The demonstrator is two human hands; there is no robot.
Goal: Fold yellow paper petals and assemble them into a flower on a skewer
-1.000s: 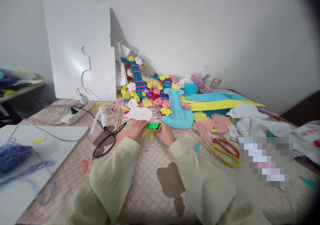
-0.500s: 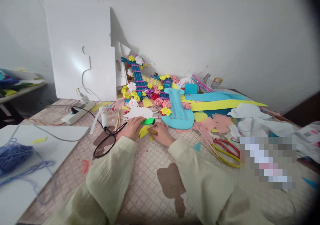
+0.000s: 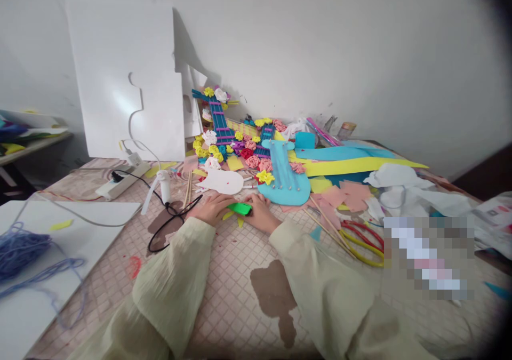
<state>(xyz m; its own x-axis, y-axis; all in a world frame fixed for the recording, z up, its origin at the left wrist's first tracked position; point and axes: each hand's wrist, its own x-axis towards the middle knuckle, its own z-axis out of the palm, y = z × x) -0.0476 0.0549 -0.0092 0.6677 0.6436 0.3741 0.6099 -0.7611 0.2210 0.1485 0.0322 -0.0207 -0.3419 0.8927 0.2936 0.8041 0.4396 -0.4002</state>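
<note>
A small bright green tool with a dark end (image 3: 240, 208) lies between my two hands; its exact kind is unclear. My left hand (image 3: 212, 209) is closed on its left end, the fingers pointing right. Against the dark end, my right hand (image 3: 262, 215) has its fingers curled behind the tool; what they pinch is hidden. Below the hands lie small yellow paper pieces (image 3: 240, 223), partly covered. Just behind sits a white cut-out shape (image 3: 222, 181). A light-blue guitar-shaped piece (image 3: 285, 181) lies behind my right hand, with a yellow paper flower (image 3: 265, 177) beside it.
To the left are a white glue gun (image 3: 165, 186), its black cable, a power strip (image 3: 124, 181) and blue yarn (image 3: 24, 253) on a white board. Red-and-yellow-handled scissors (image 3: 362, 245) and thin sticks lie right. Crepe flowers (image 3: 252, 160) pile up at the back.
The green tool has shifted slightly right and down, toward my right hand. My right fingers have moved up from the yellow paper to behind the tool's dark end.
</note>
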